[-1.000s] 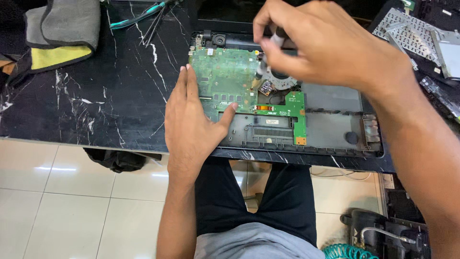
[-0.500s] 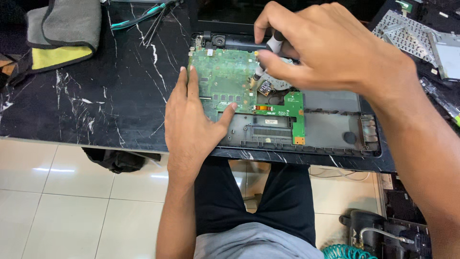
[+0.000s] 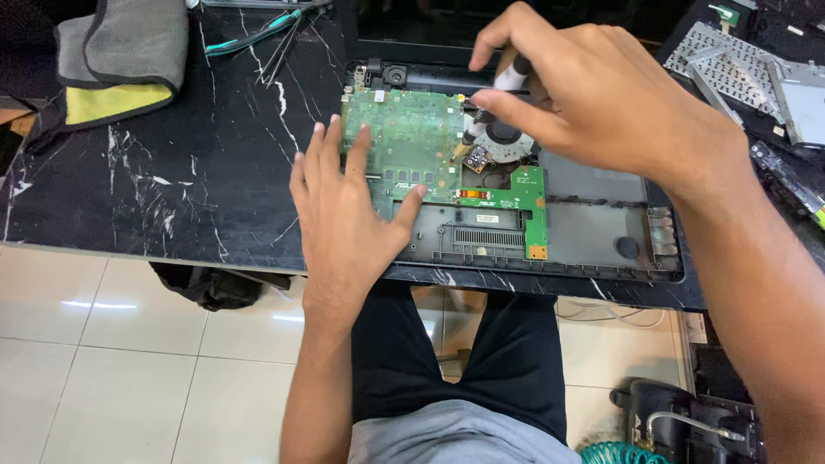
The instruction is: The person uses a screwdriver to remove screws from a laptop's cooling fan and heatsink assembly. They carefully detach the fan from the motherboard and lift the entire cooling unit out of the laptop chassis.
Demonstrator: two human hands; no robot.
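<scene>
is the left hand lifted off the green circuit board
No, the left hand lies flat, its fingers resting on the green circuit board.

My bare left hand (image 3: pixel 348 215) and right hand (image 3: pixel 593 103), forearms unsleeved; I wear black shorts (image 3: pixel 455 361) and a grey shirt (image 3: pixel 455 434).

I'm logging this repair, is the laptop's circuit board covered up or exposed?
Exposed. The green motherboard lies bare in the open laptop base, with the left hand flat on it.

Bare tabletop (image 3: pixel 198 172) left (cloth (image 3: pixel 120 51) behind).
</scene>
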